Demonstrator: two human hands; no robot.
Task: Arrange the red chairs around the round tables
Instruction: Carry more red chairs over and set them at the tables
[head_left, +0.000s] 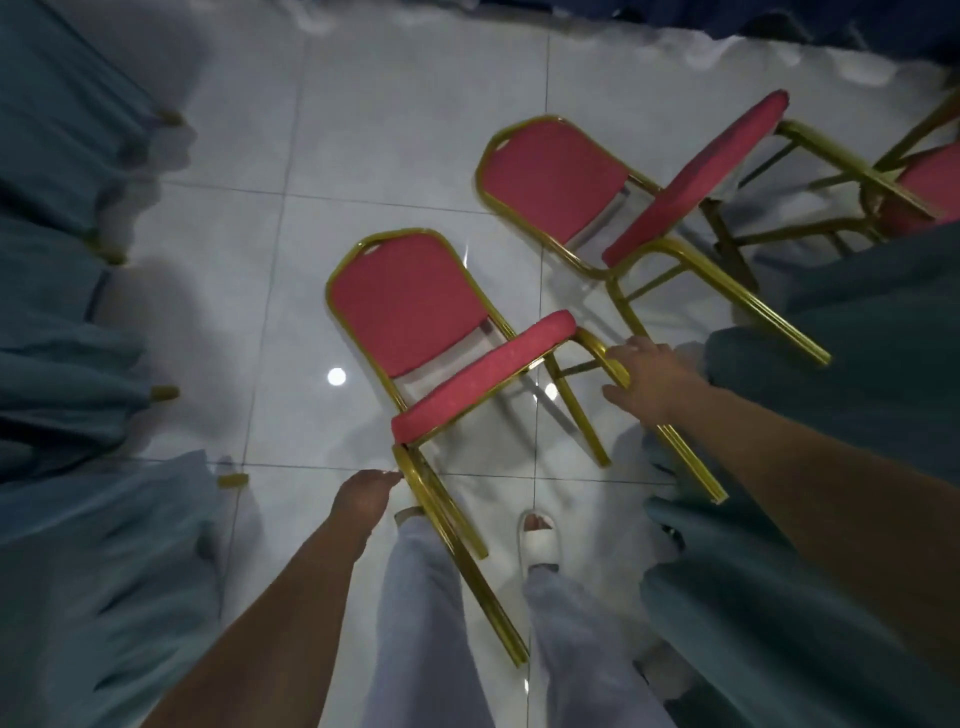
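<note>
Near red chair (410, 306) sits mid tiled floor (405, 119), tipped over backward: backrest lies toward the floor, seat shows edge-on, gold legs run back toward the person. Right hand (649, 379) grasps it, fingers curled over the bend of the right front leg just below the seat edge. Left hand (363, 496) is at the bend of the left front leg with fingertips touching or nearly touching the gold tube; blur there, so I can't tell whether it grips or is released. That left leg crosses in front of the light trousers (421, 623); a white slipper (540, 543) stands on the floor between the chair's two front legs. Second red chair (550, 176) lies farther out toward the floor's far right, tipped the same way, close beside the near one but apart from it. Third red chair (930, 179) is cut off at the right edge, only part of its red pad and gold frame visible. Teal drapes (67, 322) line the floor's left side with gold feet (165, 393) poking out underneath. Teal cloth (857, 389) hangs along the right side, behind the right forearm; can't tell what either cloth covers.
</note>
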